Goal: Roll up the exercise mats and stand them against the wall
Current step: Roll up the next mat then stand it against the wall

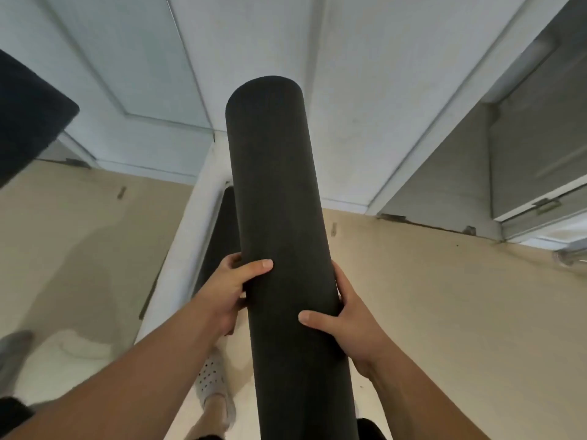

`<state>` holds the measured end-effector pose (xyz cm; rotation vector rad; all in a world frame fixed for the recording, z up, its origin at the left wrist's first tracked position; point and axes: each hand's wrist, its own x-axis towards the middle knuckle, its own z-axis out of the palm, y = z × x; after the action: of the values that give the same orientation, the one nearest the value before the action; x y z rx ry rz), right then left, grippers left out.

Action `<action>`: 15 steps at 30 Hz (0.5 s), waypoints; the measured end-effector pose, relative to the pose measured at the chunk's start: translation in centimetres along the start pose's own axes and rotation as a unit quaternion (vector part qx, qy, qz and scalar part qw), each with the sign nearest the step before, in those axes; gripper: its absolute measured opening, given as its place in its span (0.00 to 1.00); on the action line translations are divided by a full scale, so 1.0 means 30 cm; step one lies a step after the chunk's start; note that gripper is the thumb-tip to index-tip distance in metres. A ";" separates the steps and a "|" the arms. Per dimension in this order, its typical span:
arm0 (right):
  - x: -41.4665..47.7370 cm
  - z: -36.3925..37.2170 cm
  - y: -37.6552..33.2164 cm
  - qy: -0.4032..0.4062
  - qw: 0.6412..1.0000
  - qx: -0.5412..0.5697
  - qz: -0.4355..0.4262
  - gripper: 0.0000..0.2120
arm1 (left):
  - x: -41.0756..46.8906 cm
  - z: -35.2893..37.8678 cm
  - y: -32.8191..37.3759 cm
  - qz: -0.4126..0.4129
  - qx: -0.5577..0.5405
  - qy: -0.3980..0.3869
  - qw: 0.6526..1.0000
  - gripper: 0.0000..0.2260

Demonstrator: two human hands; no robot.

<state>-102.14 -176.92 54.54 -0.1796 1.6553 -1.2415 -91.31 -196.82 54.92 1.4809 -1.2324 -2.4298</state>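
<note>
A black rolled-up exercise mat (pixel 276 201) fills the middle of the view, held off the floor and pointing away from me toward the white wall (pixel 365 90). My left hand (pixel 228 290) grips its left side, thumb across the front. My right hand (pixel 346 322) grips the right side a little lower. Another dark rolled mat (pixel 222 230) leans behind it against the white wall corner, mostly hidden.
A dark object (pixel 28 115) juts in at the upper left. A glass door (pixel 540 147) stands at the right, a pale panelled door (pixel 127 74) at the left. The floor (pixel 444 312) is beige. My foot in a white perforated shoe (pixel 212 385) shows below.
</note>
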 end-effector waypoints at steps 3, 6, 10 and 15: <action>0.269 0.038 0.161 0.024 0.999 0.032 0.016 0.46 | 0.286 -0.078 -0.079 -0.008 0.008 0.017 1.000 0.43; 0.525 0.060 0.368 0.033 0.998 0.050 0.035 0.46 | 0.561 -0.142 -0.222 -0.032 -0.013 0.055 0.998 0.40; 0.807 0.032 0.691 0.041 0.996 0.057 0.063 0.44 | 0.908 -0.208 -0.495 -0.067 -0.014 0.087 0.994 0.30; 1.023 -0.030 1.020 0.057 0.993 0.042 0.094 0.44 | 1.234 -0.258 -0.813 -0.119 0.024 0.081 0.989 0.24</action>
<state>-104.51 -181.51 11.49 0.0981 1.6717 -1.1924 -97.04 -200.07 10.40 1.8963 -1.1494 -2.3702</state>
